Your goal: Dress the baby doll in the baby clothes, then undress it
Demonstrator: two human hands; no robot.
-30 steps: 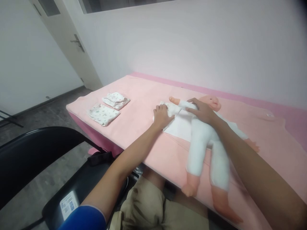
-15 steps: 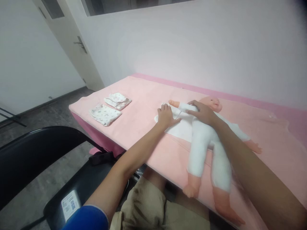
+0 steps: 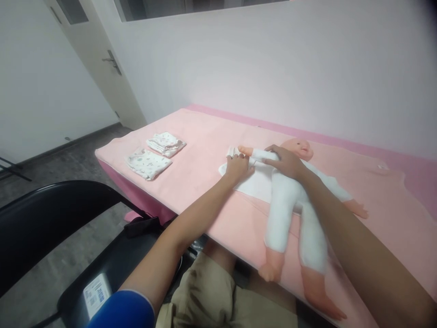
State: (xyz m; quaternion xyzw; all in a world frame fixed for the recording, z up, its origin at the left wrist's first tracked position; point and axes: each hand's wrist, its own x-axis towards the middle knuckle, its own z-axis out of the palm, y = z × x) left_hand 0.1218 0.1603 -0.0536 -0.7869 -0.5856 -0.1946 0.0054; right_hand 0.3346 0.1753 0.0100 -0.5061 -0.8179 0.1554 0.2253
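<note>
A baby doll point(image 3: 285, 196) with a white cloth body lies on its back on the table, its head toward the wall. My right hand point(image 3: 288, 163) is around the doll's upper arm at the shoulder, fingers on one side and thumb on the other. Under and beside the doll is a flat white diaper-like pad point(image 3: 256, 183). My left hand point(image 3: 239, 167) has its fingers curled on this pad near the doll's outstretched hand, thumb apart. A raised white edge of the pad shows just past my fingers. My fingertips are partly hidden.
Two folded printed cloths point(image 3: 148, 164) lie at the left on the pink table cover point(image 3: 198, 136). A black chair point(image 3: 112, 255) stands by the table's left front, with a white labelled pack point(image 3: 97, 294) on its seat. A wall runs behind the table.
My left hand has shifted slightly right and its fingers have curled more, exposing the pad's edge behind them. My right hand stays on the doll. The view has moved slightly.
</note>
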